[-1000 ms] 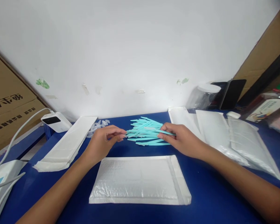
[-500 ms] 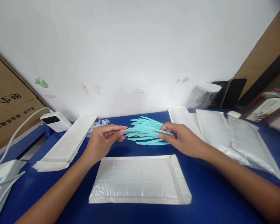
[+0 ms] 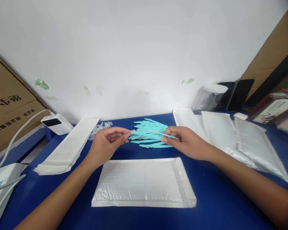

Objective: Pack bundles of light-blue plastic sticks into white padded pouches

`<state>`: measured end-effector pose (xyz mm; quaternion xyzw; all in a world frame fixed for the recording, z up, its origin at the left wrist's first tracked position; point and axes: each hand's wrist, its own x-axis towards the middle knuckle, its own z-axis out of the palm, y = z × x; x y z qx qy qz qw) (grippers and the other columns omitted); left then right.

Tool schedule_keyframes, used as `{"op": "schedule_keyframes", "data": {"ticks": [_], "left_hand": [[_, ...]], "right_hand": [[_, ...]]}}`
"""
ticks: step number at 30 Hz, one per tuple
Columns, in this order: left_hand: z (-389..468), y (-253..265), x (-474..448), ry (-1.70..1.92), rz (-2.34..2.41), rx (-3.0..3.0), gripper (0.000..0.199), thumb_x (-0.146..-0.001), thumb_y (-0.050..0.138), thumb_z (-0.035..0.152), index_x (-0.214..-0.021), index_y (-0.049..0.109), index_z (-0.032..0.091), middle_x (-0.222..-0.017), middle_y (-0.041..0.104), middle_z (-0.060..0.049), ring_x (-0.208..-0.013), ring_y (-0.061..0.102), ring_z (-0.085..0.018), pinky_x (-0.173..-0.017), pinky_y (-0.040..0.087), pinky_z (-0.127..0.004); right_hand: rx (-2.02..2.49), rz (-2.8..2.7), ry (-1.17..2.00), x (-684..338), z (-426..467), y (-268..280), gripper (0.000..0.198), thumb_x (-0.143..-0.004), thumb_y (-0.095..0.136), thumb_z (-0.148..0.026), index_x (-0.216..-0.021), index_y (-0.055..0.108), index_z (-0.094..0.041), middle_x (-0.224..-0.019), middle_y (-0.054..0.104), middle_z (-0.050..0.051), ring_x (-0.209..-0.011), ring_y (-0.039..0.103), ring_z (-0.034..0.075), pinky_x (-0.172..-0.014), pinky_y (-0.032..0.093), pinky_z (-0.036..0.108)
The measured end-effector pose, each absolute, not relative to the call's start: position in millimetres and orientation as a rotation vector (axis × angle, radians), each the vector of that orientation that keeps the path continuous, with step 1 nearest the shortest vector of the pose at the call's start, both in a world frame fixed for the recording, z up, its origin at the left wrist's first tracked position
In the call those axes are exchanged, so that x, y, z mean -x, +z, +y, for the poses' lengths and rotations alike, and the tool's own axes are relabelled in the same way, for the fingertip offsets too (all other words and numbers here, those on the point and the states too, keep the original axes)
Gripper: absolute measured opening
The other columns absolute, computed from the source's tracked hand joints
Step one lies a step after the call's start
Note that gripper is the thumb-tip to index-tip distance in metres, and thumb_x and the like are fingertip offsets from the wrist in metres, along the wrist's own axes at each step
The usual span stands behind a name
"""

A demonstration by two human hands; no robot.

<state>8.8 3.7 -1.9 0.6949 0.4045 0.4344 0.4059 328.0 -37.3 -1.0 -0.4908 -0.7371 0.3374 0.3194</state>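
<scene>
In my right hand [image 3: 184, 140] a turquoise eyebrow razor [image 3: 170, 136] is pinched, its pale blade end pointing left. My left hand [image 3: 108, 142] pinches a small translucent blade cap [image 3: 132, 131] between thumb and fingers. The cap and the razor's tip are apart, with a gap between them. Behind and below both hands lies a loose pile of turquoise eyebrow razors [image 3: 146, 140] on the blue table. Several translucent caps [image 3: 103, 126] lie in a heap just behind my left hand, partly hidden by it.
A white bubble mailer [image 3: 144, 183] lies flat in front. More mailers are at left [image 3: 68, 147] and right [image 3: 220, 134]. A white power bank [image 3: 64, 126] with a cable, a clear jar [image 3: 210, 97], a phone [image 3: 240, 94] and a bottle [image 3: 275, 107] stand around the back edges.
The translucent cap now shows clearly at my left fingertips, and the razor's pale blade end stands out more over the pile. My hands have barely moved.
</scene>
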Motion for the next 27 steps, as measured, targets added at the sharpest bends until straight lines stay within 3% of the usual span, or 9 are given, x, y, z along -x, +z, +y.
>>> {"op": "schedule_keyframes", "data": {"ticks": [6, 13, 16, 27], "left_hand": [[-1.6, 7.2, -10.3, 0.994, 1.014, -1.843, 0.025, -0.092, 0.081, 0.038, -0.111, 0.076, 0.021, -0.096, 0.082, -0.004, -0.08, 0.079, -0.017, -0.078, 0.064, -0.029], [-7.6, 10.4, -9.6, 0.832, 1.067, -1.971, 0.022, -0.095, 0.077, 0.042, -0.104, 0.084, 0.023, -0.085, 0.083, -0.003, -0.075, 0.078, -0.018, -0.069, 0.061, -0.027], [-8.9, 7.3, -11.3, 0.809, 1.018, -1.861, 0.025, -0.094, 0.078, 0.043, -0.109, 0.083, 0.023, -0.092, 0.085, -0.005, -0.076, 0.08, -0.019, -0.072, 0.063, -0.029], [-20.2, 4.4, -30.5, 0.763, 0.964, -1.598, 0.026, -0.092, 0.081, 0.042, -0.104, 0.082, 0.019, -0.089, 0.085, -0.006, -0.07, 0.08, -0.018, -0.068, 0.064, -0.026]], "right_hand": [[1.275, -1.907, 0.939, -328.3, -36.6, 1.7, 0.035, -0.096, 0.073, -0.049, -0.079, 0.06, -0.021, -0.072, 0.043, -0.006, -0.066, 0.039, 0.013, -0.061, 0.031, 0.028], [1.259, -1.853, 0.995, -329.5, -36.4, -0.6, 0.036, -0.091, 0.078, -0.049, -0.077, 0.063, -0.02, -0.07, 0.043, -0.006, -0.065, 0.037, 0.012, -0.06, 0.029, 0.028], [1.258, -1.851, 1.002, -327.5, -37.5, -0.8, 0.037, -0.091, 0.077, -0.051, -0.077, 0.064, -0.02, -0.07, 0.044, -0.005, -0.065, 0.037, 0.013, -0.059, 0.028, 0.028], [1.282, -2.261, 0.653, -317.8, -48.5, 1.2, 0.045, -0.107, 0.054, -0.054, -0.077, 0.049, -0.022, -0.077, 0.054, -0.001, -0.07, 0.05, 0.016, -0.064, 0.035, 0.03]]}}
